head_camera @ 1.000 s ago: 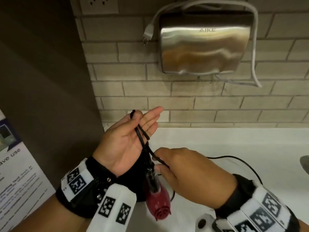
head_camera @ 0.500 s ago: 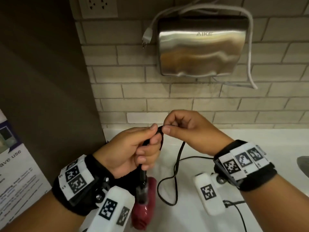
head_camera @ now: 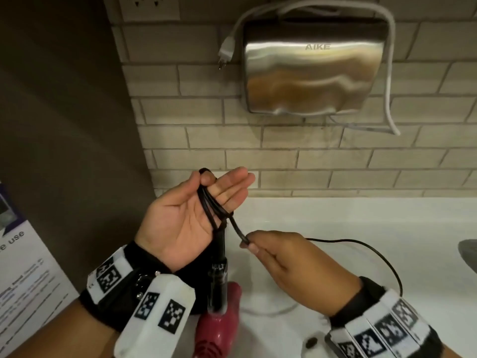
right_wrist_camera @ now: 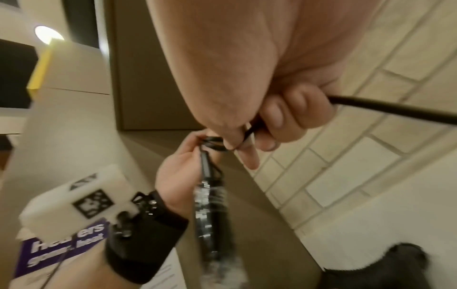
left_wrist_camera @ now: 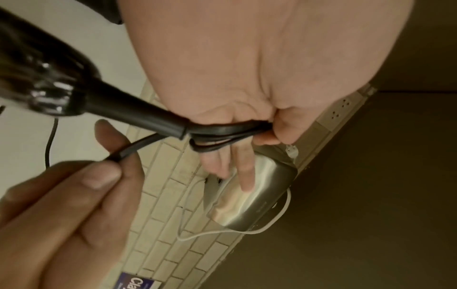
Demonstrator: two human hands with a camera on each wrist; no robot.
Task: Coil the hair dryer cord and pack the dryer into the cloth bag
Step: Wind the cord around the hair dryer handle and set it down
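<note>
My left hand is palm up above the white counter. Its thumb pins several loops of the black hair dryer cord against the fingers, which lie straight. From those loops the dryer hangs down, black handle above red body. My right hand is just right of it and lower, and pinches the cord between thumb and fingers. The rest of the cord arcs away to the right over the counter. The left wrist view shows the loops under the thumb. The right wrist view shows the cord leaving my curled fingers.
On the brick wall hangs a steel hand dryer with a white cable and a loose plug, and a socket plate sits at the top. A printed notice leans at the left. A dark grey thing shows at the counter's right edge.
My right hand has come down and to the right from the left fingertips and now pinches the cord further along. My left fingers have straightened, with one more loop under the thumb.
</note>
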